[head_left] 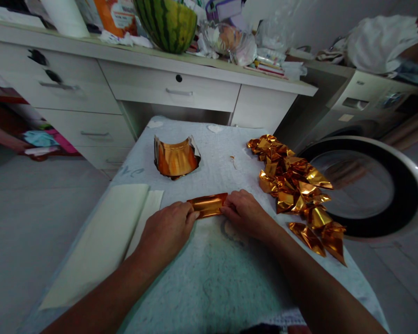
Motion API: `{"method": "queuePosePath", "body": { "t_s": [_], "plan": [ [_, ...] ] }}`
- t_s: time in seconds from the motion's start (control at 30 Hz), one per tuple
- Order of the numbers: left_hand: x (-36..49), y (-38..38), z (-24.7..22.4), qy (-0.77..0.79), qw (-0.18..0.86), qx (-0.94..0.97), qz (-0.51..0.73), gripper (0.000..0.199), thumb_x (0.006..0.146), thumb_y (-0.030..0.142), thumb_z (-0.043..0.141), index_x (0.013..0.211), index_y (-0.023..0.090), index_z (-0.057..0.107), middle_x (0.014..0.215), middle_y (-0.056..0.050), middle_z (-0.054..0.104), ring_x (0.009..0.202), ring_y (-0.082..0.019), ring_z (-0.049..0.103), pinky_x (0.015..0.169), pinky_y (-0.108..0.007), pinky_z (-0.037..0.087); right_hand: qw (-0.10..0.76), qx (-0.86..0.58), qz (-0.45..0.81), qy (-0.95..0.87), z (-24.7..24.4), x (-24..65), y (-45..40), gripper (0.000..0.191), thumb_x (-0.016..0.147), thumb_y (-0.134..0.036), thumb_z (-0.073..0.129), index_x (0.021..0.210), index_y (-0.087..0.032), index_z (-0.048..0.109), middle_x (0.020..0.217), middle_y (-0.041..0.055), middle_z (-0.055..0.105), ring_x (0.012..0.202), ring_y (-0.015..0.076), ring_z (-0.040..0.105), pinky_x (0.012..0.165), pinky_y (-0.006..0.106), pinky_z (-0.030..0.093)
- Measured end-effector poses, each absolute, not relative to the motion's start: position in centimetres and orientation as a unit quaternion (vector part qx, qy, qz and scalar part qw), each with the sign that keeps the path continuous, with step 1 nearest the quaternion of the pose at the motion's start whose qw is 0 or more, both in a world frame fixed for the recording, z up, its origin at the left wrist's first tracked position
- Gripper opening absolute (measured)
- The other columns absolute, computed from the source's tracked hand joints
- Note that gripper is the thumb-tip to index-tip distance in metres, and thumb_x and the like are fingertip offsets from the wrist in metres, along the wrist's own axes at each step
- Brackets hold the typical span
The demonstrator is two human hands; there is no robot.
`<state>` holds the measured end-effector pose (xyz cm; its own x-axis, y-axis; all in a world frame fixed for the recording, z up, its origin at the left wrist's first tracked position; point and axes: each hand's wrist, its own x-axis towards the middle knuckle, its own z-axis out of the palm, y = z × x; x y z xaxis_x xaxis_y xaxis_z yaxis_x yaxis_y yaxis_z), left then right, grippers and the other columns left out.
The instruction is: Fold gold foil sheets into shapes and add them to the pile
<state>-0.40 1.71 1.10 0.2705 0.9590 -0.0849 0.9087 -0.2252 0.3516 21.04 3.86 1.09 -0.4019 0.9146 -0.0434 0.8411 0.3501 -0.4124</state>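
Between my two hands is a small sheet of shiny gold foil paper (209,205), its long edges curled into a shallow trough. My left hand (170,227) pinches the left end between thumb and fingers. At the right end, my right hand (245,213) grips it the same way. Beyond my hands stands a curved stack of gold foil sheets (177,157). On the right lies a heap of folded gold foil pieces (292,181). Pale paper sheets (101,241) rest flat on the left, near my left forearm.
The work surface is covered with a light blue cloth (202,287). A white drawer desk (195,83) stands behind it, holding a cut watermelon (170,23) and a glass bowl (223,37). At right, a washing machine (355,97) has its round door (414,185) swung out beside the table.
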Motion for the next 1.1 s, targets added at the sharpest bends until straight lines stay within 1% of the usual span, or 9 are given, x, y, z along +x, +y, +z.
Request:
{"method": "queuePosePath", "body": {
  "t_s": [0.17,0.3,0.43,0.57,0.83,1.0,1.1],
  "plan": [
    [-0.32,1.62,1.17,0.606,0.145,0.780,0.065,0.028,0.095,0.034,0.042,0.082,0.020,0.062,0.081,-0.007,0.068,0.071,-0.024,0.064,0.060,-0.031,0.038,0.086,-0.563,0.176,-0.803,0.93,21.03,3.97,0.019,0.091,-0.028,0.061,0.076,-0.017,0.060,0.079,0.0049,0.062,0.078,0.0183,0.050,0.072,0.030,0.032],
    [-0.38,1.48,1.07,0.598,0.137,0.785,0.081,0.026,0.094,0.030,0.041,0.081,0.020,0.061,0.080,-0.006,0.068,0.069,-0.021,0.063,0.060,-0.029,0.039,0.097,-0.570,0.168,-0.798,0.52,21.10,4.06,0.021,0.090,-0.032,0.064,0.074,-0.018,0.059,0.076,0.0038,0.062,0.077,0.0182,0.051,0.069,0.030,0.032],
    [-0.31,1.44,1.09,0.603,0.128,0.783,0.083,0.023,0.092,0.031,0.044,0.077,0.021,0.059,0.075,-0.005,0.065,0.065,-0.020,0.060,0.058,-0.029,0.038,0.104,-0.581,0.167,-0.790,0.32,21.09,4.03,0.024,0.088,-0.033,0.065,0.071,-0.018,0.058,0.076,0.0043,0.063,0.076,0.0181,0.052,0.068,0.030,0.033],
    [-0.30,1.39,1.19,0.612,0.123,0.779,0.058,0.022,0.092,0.033,0.044,0.078,0.021,0.058,0.077,-0.006,0.065,0.067,-0.022,0.061,0.057,-0.030,0.038,0.109,-0.589,0.169,-0.782,0.36,20.96,4.02,0.026,0.087,-0.033,0.067,0.068,-0.019,0.057,0.076,0.0051,0.064,0.076,0.0186,0.052,0.067,0.030,0.033],
    [-0.26,1.32,1.16,0.606,0.128,0.784,0.038,0.025,0.095,0.028,0.036,0.087,0.018,0.059,0.085,-0.010,0.066,0.075,-0.026,0.064,0.062,-0.033,0.041,0.100,-0.584,0.182,-0.785,0.49,20.89,4.19,0.029,0.089,-0.033,0.065,0.066,-0.018,0.056,0.075,0.0039,0.063,0.075,0.0176,0.052,0.070,0.030,0.033],
    [-0.17,1.33,1.09,0.610,0.111,0.784,0.024,0.026,0.095,0.031,0.037,0.088,0.020,0.059,0.083,-0.008,0.066,0.071,-0.024,0.064,0.060,-0.032,0.042,0.102,-0.588,0.172,-0.784,0.56,20.81,4.10,0.030,0.088,-0.033,0.067,0.065,-0.018,0.055,0.072,0.0029,0.063,0.073,0.0166,0.051,0.068,0.029,0.032],
    [-0.07,1.35,1.25,0.615,0.103,0.782,0.008,0.025,0.095,0.031,0.038,0.091,0.019,0.060,0.085,-0.008,0.067,0.074,-0.023,0.065,0.062,-0.031,0.043,0.099,-0.593,0.160,-0.783,0.58,20.74,4.00,0.028,0.088,-0.034,0.066,0.067,-0.018,0.057,0.074,0.0033,0.064,0.075,0.0170,0.052,0.068,0.029,0.032]
  ]
}}
